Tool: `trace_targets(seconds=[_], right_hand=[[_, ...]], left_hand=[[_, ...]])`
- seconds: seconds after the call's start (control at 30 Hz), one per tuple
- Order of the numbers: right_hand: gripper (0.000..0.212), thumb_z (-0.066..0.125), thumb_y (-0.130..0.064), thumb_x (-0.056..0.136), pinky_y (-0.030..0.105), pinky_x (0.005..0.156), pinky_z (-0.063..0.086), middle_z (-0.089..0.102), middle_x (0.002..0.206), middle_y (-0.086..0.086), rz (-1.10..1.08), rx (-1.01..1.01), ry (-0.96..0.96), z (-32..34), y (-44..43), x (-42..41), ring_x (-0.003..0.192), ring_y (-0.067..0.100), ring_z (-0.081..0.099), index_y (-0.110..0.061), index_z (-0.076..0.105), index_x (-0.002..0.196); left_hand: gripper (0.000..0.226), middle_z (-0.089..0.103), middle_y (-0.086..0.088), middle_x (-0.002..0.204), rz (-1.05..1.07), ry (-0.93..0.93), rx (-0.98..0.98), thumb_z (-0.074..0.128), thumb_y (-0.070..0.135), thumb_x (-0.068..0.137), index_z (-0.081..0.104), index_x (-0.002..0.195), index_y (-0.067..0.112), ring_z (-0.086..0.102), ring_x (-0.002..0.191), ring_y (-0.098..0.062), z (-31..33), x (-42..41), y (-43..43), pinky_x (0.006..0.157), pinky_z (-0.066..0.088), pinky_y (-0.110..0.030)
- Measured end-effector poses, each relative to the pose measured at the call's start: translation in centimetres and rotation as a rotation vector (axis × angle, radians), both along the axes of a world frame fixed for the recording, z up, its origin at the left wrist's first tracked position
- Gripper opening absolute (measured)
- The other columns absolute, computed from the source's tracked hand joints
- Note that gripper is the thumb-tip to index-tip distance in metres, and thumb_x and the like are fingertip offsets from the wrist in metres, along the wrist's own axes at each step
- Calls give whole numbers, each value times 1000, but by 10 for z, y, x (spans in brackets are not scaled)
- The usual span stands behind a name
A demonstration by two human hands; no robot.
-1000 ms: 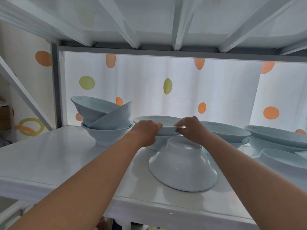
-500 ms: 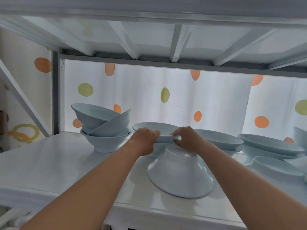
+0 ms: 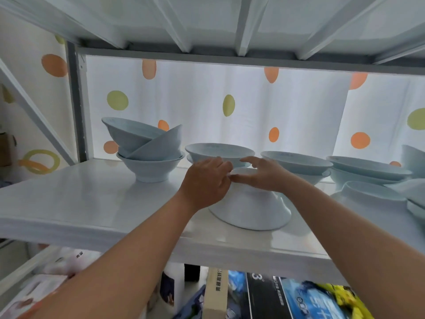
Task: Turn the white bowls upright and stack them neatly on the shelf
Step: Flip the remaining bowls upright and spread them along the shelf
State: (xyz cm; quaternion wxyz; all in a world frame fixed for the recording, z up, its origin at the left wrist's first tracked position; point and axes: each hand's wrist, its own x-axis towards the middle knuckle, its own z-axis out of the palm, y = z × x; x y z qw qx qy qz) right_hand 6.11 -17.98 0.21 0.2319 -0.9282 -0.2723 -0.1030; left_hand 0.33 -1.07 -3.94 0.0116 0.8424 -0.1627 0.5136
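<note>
My left hand point(image 3: 207, 183) curls against the raised foot of the pale white ceramic bowl point(image 3: 253, 210), which lies upside down near the front of the glossy white shelf point(image 3: 80, 203); whether it truly grips, I cannot tell. My right hand point(image 3: 266, 176) rests on that foot, fingers straight and loose. Just behind stands an upright stack of matching bowls point(image 3: 218, 153).
</note>
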Motion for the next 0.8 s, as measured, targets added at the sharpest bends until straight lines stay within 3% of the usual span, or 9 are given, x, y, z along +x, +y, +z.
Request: trace_targets(seconds=[0.1,0.23,0.43,0.6,0.7,0.8], right_hand=[[82,64,-68,65,33,102,36,49,139,5,8,-2,-24,-9,-1,-4,128,22,45,-30,42,134],[83,65,-70,61,37,100,40,49,130,11,-28,134,3,-19,-3,-6,124,27,45,-30,45,131],[73,71,-57,63,37,100,39,52,128,10,6,325,-42,-24,-19,-13,122,27,45,-30,48,127],[63,72,-52,68,31,99,36,51,128,9,46,545,-67,-21,-42,-25,122,25,46,-28,53,122],[58,71,-50,70,23,92,31,49,130,7,44,671,-58,-17,-55,-33,120,22,46,-29,54,121],[54,71,-49,72,21,91,29,45,132,4,53,803,-5,-14,-63,-42,121,19,45,-32,54,120]], left_hand=[[25,66,-3,76,76,111,-66,42,26,80,64,85,15,64,69,-27,-5,-12,-6,55,46,-29],[26,68,0,104,221,357,-108,44,32,89,60,107,23,63,96,-25,-13,-19,-16,74,49,-33],[37,65,-2,118,273,576,-495,36,48,94,57,117,29,60,107,-23,-23,-40,-42,86,47,-36],[36,65,-3,118,132,433,-893,48,41,92,61,115,17,58,103,-20,-16,-51,-76,85,44,-31],[51,57,2,121,-16,294,-1229,60,39,84,50,127,14,52,103,-13,-1,-52,-104,86,38,-25],[44,49,15,98,-130,189,-1480,66,27,82,41,118,23,50,96,-14,16,-51,-125,82,41,-27]])
